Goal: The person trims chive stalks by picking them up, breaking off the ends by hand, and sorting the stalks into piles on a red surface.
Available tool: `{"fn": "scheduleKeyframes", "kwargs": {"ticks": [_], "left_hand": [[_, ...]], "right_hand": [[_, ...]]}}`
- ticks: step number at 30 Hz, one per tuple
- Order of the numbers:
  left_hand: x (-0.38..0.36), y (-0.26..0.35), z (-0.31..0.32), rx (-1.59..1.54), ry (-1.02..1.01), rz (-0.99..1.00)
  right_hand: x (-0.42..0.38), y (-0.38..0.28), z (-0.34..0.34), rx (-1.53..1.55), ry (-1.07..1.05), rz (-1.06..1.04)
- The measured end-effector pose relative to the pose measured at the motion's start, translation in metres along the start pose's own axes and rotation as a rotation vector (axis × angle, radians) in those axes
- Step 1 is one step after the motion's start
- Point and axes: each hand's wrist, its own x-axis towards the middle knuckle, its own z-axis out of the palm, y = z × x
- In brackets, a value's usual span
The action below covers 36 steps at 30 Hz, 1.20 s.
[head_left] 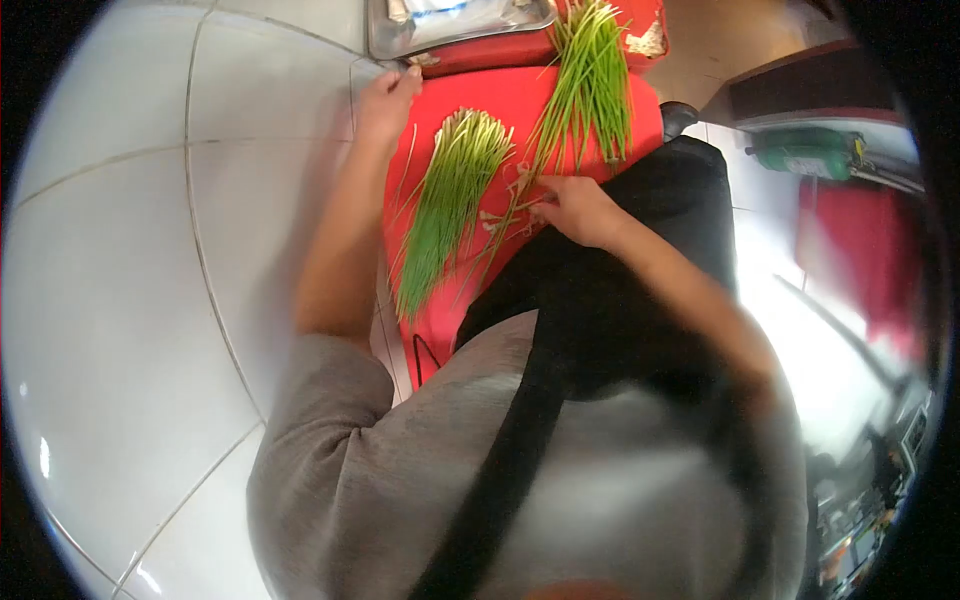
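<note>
A bundle of green chives (450, 205) with pale root ends lies on the red surface (510, 92) between my arms. A second bundle (592, 85) lies further right, its pale ends at the far edge. My left hand (390, 98) is at the far left corner of the red surface, beside the metal tray; whether it grips anything is too small to tell. My right hand (575, 208) is between the two bundles with thumb and forefinger near each other, at some loose stalks and pale scraps (492, 220). What lies between those fingertips is too small to make out.
A metal tray (460, 42) with a white plastic packet stands at the far edge. White tiled floor (100, 300) lies to the left. At the right are a green bottle (805, 152) and a red cloth (865, 260). A black cloth or apron covers my lap.
</note>
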Motion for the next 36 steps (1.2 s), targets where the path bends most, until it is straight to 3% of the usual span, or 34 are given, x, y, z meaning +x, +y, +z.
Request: {"fn": "scheduleKeyframes", "kwargs": {"ticks": [2,4,8,11,17,20,26,29,32,36], "left_hand": [[-0.029,-0.007,-0.013,0.025,0.022,-0.088],[-0.045,-0.032,-0.022,0.214,0.058,-0.015],[-0.076,-0.066,-0.023,0.529,0.137,0.193],[-0.08,-0.089,-0.027,0.598,0.062,0.146],[-0.091,-0.086,-0.018,0.48,-0.059,-0.085],[-0.091,-0.082,-0.013,0.577,-0.082,-0.079],[-0.076,-0.105,-0.008,0.428,-0.068,-0.023],[-0.069,-0.127,-0.016,0.482,-0.167,-0.029],[-0.082,-0.11,-0.025,0.574,-0.222,-0.157],[-0.085,-0.128,-0.038,0.524,-0.102,-0.135]], "right_hand": [[0.008,0.016,0.002,-0.253,-0.075,0.065],[0.008,0.02,-0.011,-0.345,-0.17,0.146],[0.001,0.036,-0.026,-0.223,-0.029,0.165],[-0.008,0.047,-0.031,-0.059,0.09,0.165],[-0.011,0.046,-0.029,0.011,0.105,0.117],[-0.011,0.05,-0.027,0.093,0.092,0.131],[-0.014,0.042,-0.03,0.071,0.055,0.199],[-0.014,0.049,-0.025,0.127,0.077,0.166],[-0.014,0.047,-0.027,0.081,0.081,0.152],[-0.014,0.05,-0.025,0.138,0.098,0.169]]}}
